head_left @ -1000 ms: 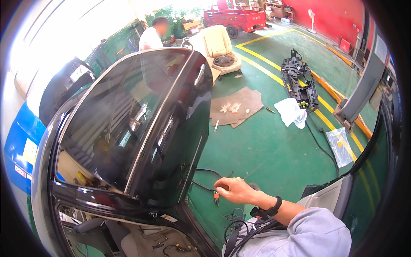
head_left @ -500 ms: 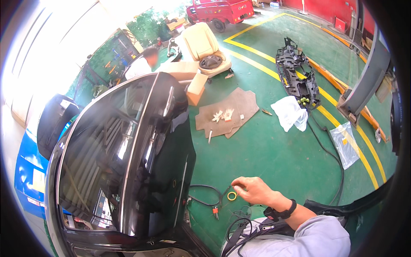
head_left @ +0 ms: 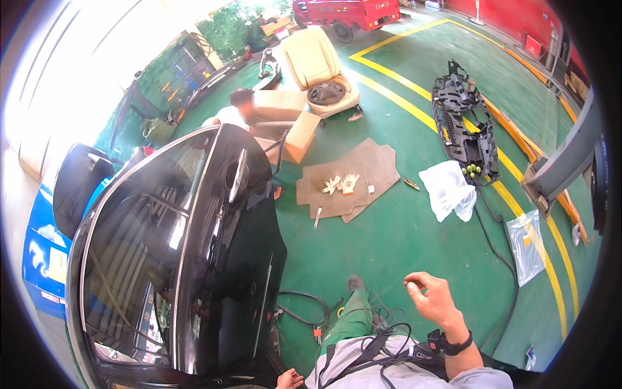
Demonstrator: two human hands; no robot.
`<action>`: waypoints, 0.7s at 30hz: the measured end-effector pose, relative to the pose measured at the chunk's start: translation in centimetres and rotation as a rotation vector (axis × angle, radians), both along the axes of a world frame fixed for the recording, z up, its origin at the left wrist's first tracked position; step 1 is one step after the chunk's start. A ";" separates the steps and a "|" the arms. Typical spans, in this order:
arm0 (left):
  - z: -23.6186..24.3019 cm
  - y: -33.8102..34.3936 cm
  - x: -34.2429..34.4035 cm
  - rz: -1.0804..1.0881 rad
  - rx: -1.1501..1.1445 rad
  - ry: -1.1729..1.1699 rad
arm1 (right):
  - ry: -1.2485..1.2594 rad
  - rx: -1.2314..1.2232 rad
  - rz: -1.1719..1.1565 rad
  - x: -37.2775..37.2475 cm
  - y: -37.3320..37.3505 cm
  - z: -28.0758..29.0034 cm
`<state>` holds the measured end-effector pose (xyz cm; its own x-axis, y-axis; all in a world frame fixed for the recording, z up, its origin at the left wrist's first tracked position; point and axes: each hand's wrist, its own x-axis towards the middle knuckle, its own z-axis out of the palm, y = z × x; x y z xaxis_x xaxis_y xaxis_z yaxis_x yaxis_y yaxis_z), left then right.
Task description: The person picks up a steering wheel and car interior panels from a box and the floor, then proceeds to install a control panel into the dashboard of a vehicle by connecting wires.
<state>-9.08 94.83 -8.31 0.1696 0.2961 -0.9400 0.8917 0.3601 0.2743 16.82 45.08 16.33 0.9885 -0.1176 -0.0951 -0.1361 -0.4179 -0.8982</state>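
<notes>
My right hand (head_left: 431, 295) is raised in front of my body, fingers loosely bent and apart from the thumb, with nothing seen in it. A dark band with a small device circles that wrist. Low in the picture, my left hand (head_left: 289, 379) shows only in part beside the lower end of the black car door (head_left: 249, 259); its fingers look loosely apart and hold nothing I can see. Thin black cables (head_left: 392, 330) lie across my waist. My leg in green trousers (head_left: 350, 318) reaches forward over the green floor.
Ahead lie brown floor mats (head_left: 350, 185) with gloves on them. Behind them are a cardboard box (head_left: 301, 136), a crouching person (head_left: 243, 107) and a beige car seat (head_left: 314, 61) bearing a steering wheel. To the right are a white bag (head_left: 447, 188), a black plastic frame (head_left: 463, 123) and a hose (head_left: 495, 243).
My right hand has moved right, away from the door. My left hand and my leg have come into view. The other person shows more to the right, close to the cardboard box.
</notes>
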 end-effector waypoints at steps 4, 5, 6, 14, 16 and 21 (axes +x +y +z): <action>-5.1 0.6 6.2 -0.164 0.003 -0.147 | -0.037 0.020 -0.111 4.9 -2.1 0.1; -6.0 0.8 8.2 -0.151 0.013 -0.149 | -0.039 0.029 -0.097 6.7 -2.2 0.0; -6.8 0.9 10.1 -0.078 0.024 -0.078 | -0.035 0.029 -0.103 8.7 -2.2 -0.1; -1.5 -4.3 33.5 -0.058 0.036 -0.015 | -0.068 0.018 -0.096 25.6 -3.5 2.0; 0.1 -4.6 37.8 -0.033 0.051 -0.069 | -0.059 0.039 -0.096 29.1 -3.9 2.1; 3.3 -6.5 44.7 0.072 0.110 -0.118 | -0.010 0.058 -0.049 37.4 -6.1 1.3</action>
<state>35.58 88.30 -5.02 0.2516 0.4120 -0.8758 0.8236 0.3841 0.4173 54.20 38.93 17.65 0.9827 -0.1600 -0.0930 -0.1456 -0.3581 -0.9223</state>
